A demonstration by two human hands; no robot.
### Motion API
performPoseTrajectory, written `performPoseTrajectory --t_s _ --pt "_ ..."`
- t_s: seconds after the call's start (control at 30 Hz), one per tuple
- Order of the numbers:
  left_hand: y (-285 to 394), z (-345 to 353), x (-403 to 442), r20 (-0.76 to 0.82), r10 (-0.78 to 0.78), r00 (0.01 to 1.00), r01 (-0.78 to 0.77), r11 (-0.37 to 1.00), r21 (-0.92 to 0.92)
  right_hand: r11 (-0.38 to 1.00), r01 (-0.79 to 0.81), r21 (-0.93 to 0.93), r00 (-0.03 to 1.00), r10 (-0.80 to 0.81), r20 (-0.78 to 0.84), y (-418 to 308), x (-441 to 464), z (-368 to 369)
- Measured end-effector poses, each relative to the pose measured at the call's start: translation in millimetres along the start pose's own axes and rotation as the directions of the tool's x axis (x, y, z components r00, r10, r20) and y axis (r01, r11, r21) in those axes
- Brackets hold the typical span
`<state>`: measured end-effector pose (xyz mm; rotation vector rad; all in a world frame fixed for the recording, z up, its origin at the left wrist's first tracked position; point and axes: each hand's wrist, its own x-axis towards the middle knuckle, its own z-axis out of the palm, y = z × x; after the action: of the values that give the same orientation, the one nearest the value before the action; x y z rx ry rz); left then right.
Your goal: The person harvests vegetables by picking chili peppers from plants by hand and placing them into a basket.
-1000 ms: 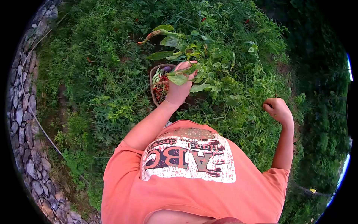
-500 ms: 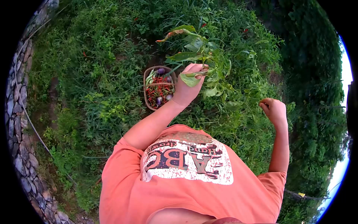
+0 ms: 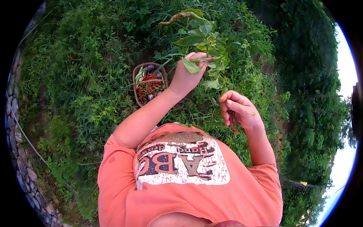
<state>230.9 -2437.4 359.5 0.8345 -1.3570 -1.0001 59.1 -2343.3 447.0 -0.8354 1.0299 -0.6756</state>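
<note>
My left hand [image 3: 186, 78] is closed around a leafy pepper plant stem [image 3: 207, 48], with leaves sticking out beyond the fingers. By its fingertips lies a greenish-brown chili pepper [image 3: 200, 59]. A long, curled, partly red pepper [image 3: 181, 16] hangs at the plant's far end. To the right and closer to my body, my right hand [image 3: 245, 112] has its fingers curled round a dark red chili pepper [image 3: 233, 124], whose tip points down out of the grip. Part of that pepper is hidden by the fingers.
A handled basket [image 3: 135, 86] left of my left arm holds red chilies, purple eggplants and green pods. Dense green plants [image 3: 90, 68] surround it. A stone wall [image 3: 22, 166] runs along the left side, with a cable or hose [image 3: 28, 138] near it. Dark foliage [image 3: 310, 125] stands right.
My right hand has moved left, toward the plant and my left hand, and a dark red chili now shows in it. The left hand keeps its grip on the stem. The view has shifted slightly.
</note>
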Motion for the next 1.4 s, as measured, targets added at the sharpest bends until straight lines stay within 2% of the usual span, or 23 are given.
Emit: performPoseTrajectory --t_s 0.03,0.07,0.1,0.17,0.23,0.37,0.43,0.5,0.53,0.57,0.63,0.7,0.77,0.8,0.83,0.9,0.97,1.03,1.1,1.23,1.3,1.37,1.4 --pt "-7.5 -0.4 8.1 0.038 -0.094 0.995 0.096 0.995 -0.031 0.993 -0.091 0.081 0.995 0.088 0.038 23.4 16.8 6.2" --pt "-21.9 1.4 16.7 0.028 0.005 1.000 -0.005 1.000 0.002 0.972 -0.138 0.190 0.990 0.130 0.053 47.8 36.1 14.4" --pt "-26.2 1.4 25.4 0.048 -0.036 0.998 0.038 0.999 -0.036 0.918 -0.217 0.332 0.976 0.199 0.087 76.1 57.0 16.0" --pt "-13.2 -7.1 34.2 0.163 -0.213 0.963 0.234 0.964 -0.128 0.873 -0.319 0.369 0.944 0.325 0.046 130.1 97.1 22.0" --pt "-14.3 -10.0 40.1 0.147 -0.210 0.967 0.228 0.966 -0.119 0.764 -0.348 0.544 0.890 0.452 -0.065 176.6 130.9 25.0" --pt "-10.7 -12.4 40.1 0.165 -0.239 0.957 0.257 0.962 -0.095 0.717 -0.307 0.626 0.855 0.496 -0.149 287.8 205.5 4.1" --pt "-9.4 -15.3 35.2 0.162 -0.259 0.952 0.275 0.958 -0.083 0.727 -0.285 0.625 0.852 0.491 -0.183 305.2 243.1 1.4" --pt "-12.0 -19.0 31.9 0.139 -0.313 0.939 0.330 0.936 -0.120 0.768 -0.500 0.400 0.649 0.638 -0.415 280.1 256.8 12.8" --pt "-6.8 -22.2 31.3 0.127 -0.394 0.910 0.403 0.914 -0.050 0.801 -0.519 0.298 0.728 0.597 -0.336 260.0 249.3 17.2" --pt "-10.7 -25.4 29.4 0.132 -0.401 0.906 0.417 0.900 -0.128 0.830 -0.520 0.201 0.790 0.557 -0.256 242.0 229.5 21.4" --pt "-10.9 -31.0 28.1 0.153 -0.397 0.905 0.422 0.881 -0.214 0.932 -0.349 0.100 0.935 0.353 -0.019 220.8 198.5 23.1" --pt "-7.0 -35.2 27.4 0.197 -0.410 0.891 0.452 0.844 -0.288 0.982 -0.180 0.050 0.971 0.169 0.169 175.2 158.2 22.3" --pt "-5.2 -34.1 24.4 0.201 -0.415 0.887 0.460 0.819 -0.343 0.999 -0.051 0.013 0.977 0.047 0.210 120.0 113.7 21.7" --pt "1.7 -32.0 24.2 0.203 -0.452 0.869 0.496 0.801 -0.336 0.998 0.012 0.057 0.983 -0.022 0.180 103.0 97.5 17.3" --pt "2.6 -29.5 19.6 0.225 -0.450 0.864 0.502 0.795 -0.340 0.992 0.007 0.128 0.999 -0.012 0.038 90.9 84.5 16.5" --pt "2.4 -24.2 14.7 0.192 -0.387 0.902 0.431 0.793 -0.431 0.959 0.130 0.250 0.964 -0.064 -0.258 89.0 73.0 15.7" --pt "6.2 -18.6 15.8 0.216 -0.394 0.893 0.449 0.800 -0.399 0.920 0.229 0.317 0.930 -0.111 -0.351 89.4 63.5 17.9" --pt "10.4 -16.2 13.9 0.179 -0.402 0.898 0.440 0.824 -0.357 0.785 0.449 0.427 0.844 -0.217 -0.490 86.3 56.7 22.9" --pt "13.1 -17.5 14.4 0.237 -0.399 0.886 0.457 0.834 -0.308 0.754 0.503 0.423 0.818 -0.257 -0.514 87.0 53.0 20.0" --pt "11.5 -14.2 14.6 0.225 -0.402 0.887 0.456 0.836 -0.306 0.724 0.573 0.383 0.746 -0.267 -0.611 78.5 41.5 21.8" --pt "18.5 -12.1 10.8 0.163 -0.337 0.927 0.368 0.900 -0.235 0.689 0.645 0.332 0.701 -0.359 -0.617 80.5 30.0 15.2" --pt "23.8 -7.6 9.9 0.143 -0.174 0.974 0.182 0.982 -0.047 0.688 0.671 0.276 0.685 -0.435 -0.584 69.1 9.9 22.5" --pt "29.8 -7.3 8.3 0.181 -0.057 0.982 0.032 0.990 0.138 0.722 0.670 0.173 0.683 -0.507 -0.526 62.5 -2.7 26.6"
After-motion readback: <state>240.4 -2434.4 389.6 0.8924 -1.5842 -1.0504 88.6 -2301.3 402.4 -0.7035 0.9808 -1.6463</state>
